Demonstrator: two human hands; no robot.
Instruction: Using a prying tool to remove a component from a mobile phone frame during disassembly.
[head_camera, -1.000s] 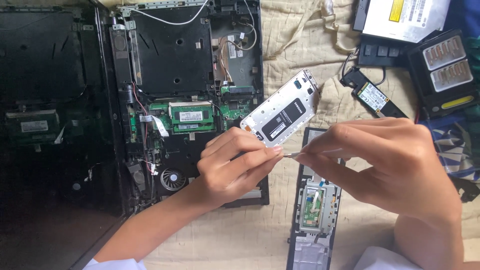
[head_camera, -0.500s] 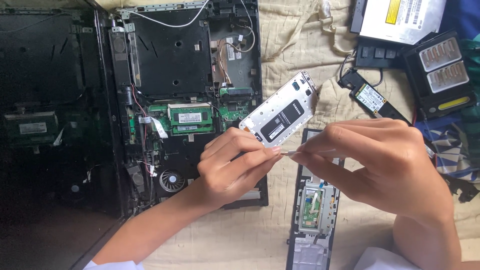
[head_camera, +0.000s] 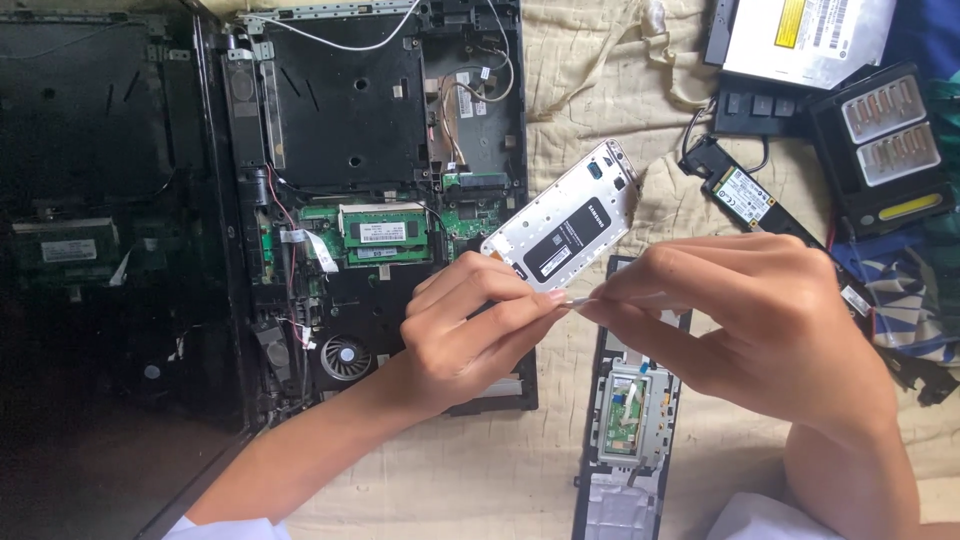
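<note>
Your left hand (head_camera: 470, 325) grasps the lower end of the silver hard drive (head_camera: 562, 218), which stands tilted above the cloth (head_camera: 600, 110) just right of the opened laptop chassis (head_camera: 370, 180). Your right hand (head_camera: 750, 320) meets it fingertip to fingertip, both pinching a thin clear strip (head_camera: 578, 297) between them. Compared with the frame one second earlier, both hands and the drive hold nearly the same position; the pinch point sits unchanged over the upper end of the black palm-rest panel (head_camera: 630, 420). The optical drive (head_camera: 800, 35) lies at the cloth's upper right corner, well apart.
</note>
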